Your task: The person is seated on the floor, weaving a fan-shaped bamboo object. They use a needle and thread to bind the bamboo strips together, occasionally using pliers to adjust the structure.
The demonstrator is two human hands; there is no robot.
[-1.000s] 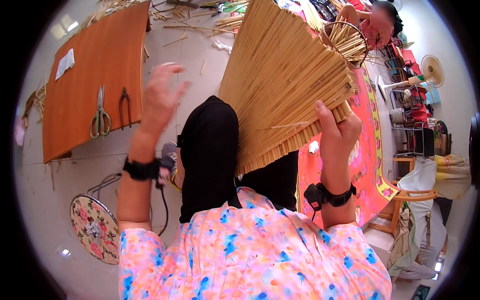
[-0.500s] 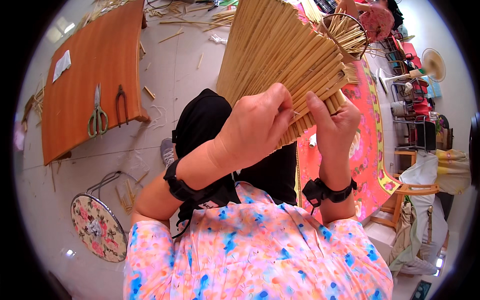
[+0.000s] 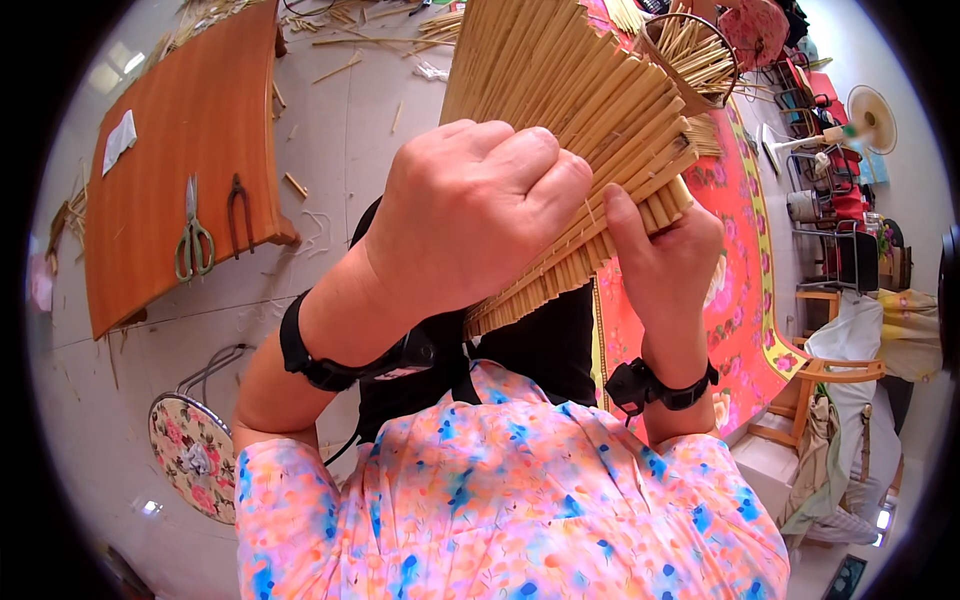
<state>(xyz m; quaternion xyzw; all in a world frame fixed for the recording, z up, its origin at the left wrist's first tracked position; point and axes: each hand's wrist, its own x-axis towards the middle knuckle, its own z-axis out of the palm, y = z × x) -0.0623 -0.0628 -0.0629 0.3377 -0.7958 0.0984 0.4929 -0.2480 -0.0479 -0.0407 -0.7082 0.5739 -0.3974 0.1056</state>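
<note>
A stiff, fan-shaped mat of pale yellow reed stalks (image 3: 560, 90), packed side by side, stands over my lap. A thin pale line of stitching runs across the stalks near their lower ends. My right hand (image 3: 665, 245) grips the mat's right edge, thumb on the near face and fingers curled behind the cut ends. Over the mat's left part my left hand (image 3: 480, 205) is closed in a fist, knuckles up. A short pale thread shows beside its fingers, but what the fist holds is hidden.
Green-handled scissors (image 3: 194, 240) and dark pliers (image 3: 240, 215) lie on a wooden table (image 3: 130, 230) at left. Below it stands a floral stool (image 3: 195, 455). A basket of stalks (image 3: 690, 55) sits far right, beside a red floral cloth (image 3: 735, 300). A fan (image 3: 870, 120) stands behind.
My left hand has pulled up and left from the stitching line, nearer the camera, and its pinch is now a fist. The right hand keeps its grip on the mat.
</note>
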